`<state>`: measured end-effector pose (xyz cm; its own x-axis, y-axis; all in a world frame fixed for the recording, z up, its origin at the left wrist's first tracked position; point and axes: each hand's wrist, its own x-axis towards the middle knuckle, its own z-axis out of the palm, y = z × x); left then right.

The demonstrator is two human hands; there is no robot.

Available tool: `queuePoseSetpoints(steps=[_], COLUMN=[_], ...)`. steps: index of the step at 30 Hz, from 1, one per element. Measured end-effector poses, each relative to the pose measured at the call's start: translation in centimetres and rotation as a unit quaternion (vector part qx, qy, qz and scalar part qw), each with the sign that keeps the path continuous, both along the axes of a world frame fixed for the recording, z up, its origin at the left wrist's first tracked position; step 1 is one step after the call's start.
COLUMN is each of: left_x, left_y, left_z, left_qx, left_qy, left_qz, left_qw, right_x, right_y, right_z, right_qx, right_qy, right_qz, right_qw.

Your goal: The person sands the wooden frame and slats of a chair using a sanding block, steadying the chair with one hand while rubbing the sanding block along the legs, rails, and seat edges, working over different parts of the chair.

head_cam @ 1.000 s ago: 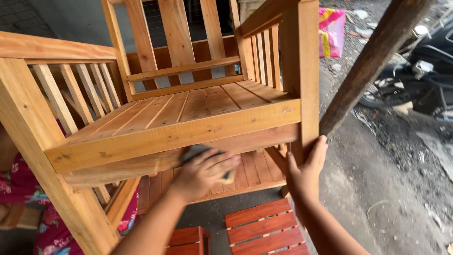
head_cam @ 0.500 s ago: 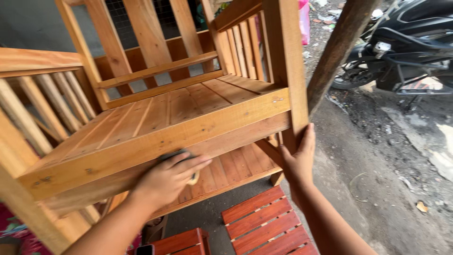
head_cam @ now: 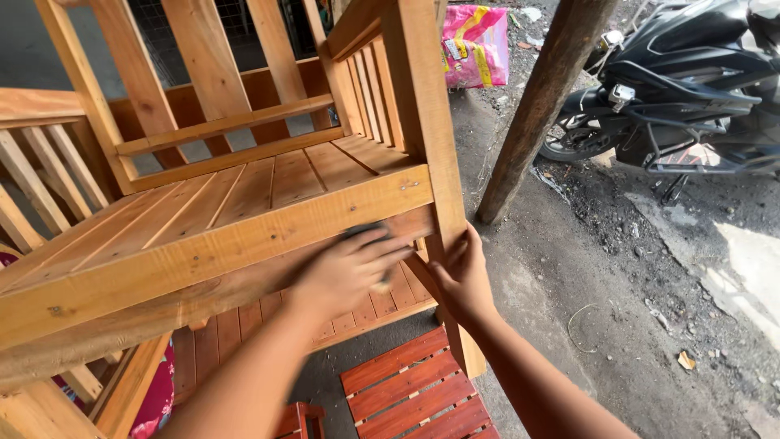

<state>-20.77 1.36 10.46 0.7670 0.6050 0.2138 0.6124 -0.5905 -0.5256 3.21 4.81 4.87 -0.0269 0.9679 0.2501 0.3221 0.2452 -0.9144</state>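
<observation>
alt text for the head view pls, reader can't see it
The left hand presses a dark sanding pad against the front rail of an unfinished slatted wooden bench, while the right hand rests on its front leg. A black motorcycle stands behind.

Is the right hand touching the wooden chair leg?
Touching: the head view shows the right hand pressed flat against the chair leg.
</observation>
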Motion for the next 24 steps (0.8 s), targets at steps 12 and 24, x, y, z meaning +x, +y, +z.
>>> queuePoseSetpoints(steps=[12, 24], left_x=[-15.6, 2.3], left_y=[-11.3, -0.1], left_z=[1.5, 0.1], left_qx=[-0.066, 0.064], left_qy=[0.148, -0.001], left_qz=[0.097, 0.036], left_qw=[0.982, 0.997], right_x=[-0.6, -1.9], right_y=[1.9, -0.6], right_z=[-2.7, 2.2], right_qx=[-0.006, -0.071], right_qy=[-0.218, -0.184], right_qz=[-0.036, -0.103], right_qw=[0.975, 0.975])
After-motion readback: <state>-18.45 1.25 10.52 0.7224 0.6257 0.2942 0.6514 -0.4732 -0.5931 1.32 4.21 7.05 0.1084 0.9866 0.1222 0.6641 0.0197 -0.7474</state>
